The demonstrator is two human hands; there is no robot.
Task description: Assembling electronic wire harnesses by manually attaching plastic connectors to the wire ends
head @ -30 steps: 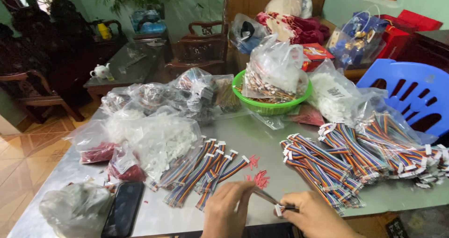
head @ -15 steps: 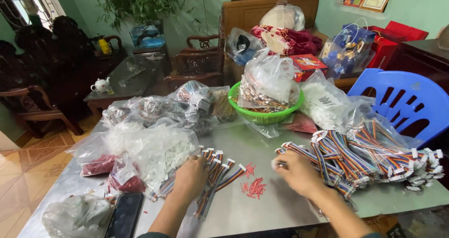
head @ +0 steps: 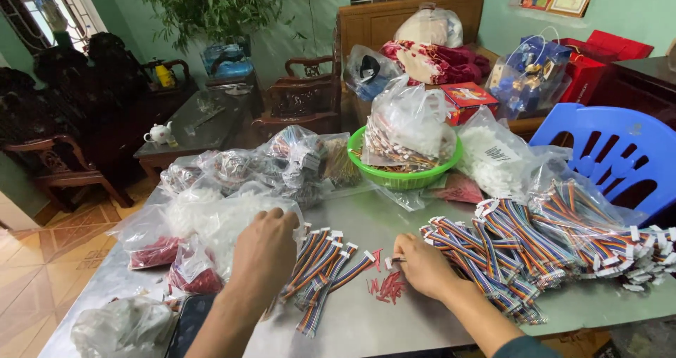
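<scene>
Grey metal covers the bench (head: 394,231), and bright things lie all over it. The left hand (head: 264,249) is in the lower middle of the frame. It reaches into a clear bag of small white pieces (head: 211,221), with its fingers curled down into the bag, so I cannot tell if it has grabbed any.

The right hand (head: 422,265) is lower right of the middle. Its fingers pinch one small white plug (head: 389,262) on the end of a wire, just above the bench.

Between the two hands lies a small bunch of rainbow wires (head: 324,266), spread flat so each white end is easy to pick. A little heap of red bits (head: 386,287) sits right beside the right hand, close enough to reach.

A much bigger pile of rainbow wires (head: 549,242) fills the right side, touching the right wrist. A green basket (head: 405,178) with full bags stands in the upper middle, out of the way. A blue chair (head: 612,143) is at the right edge. A dark phone (head: 190,319) lies at the lower left.
</scene>
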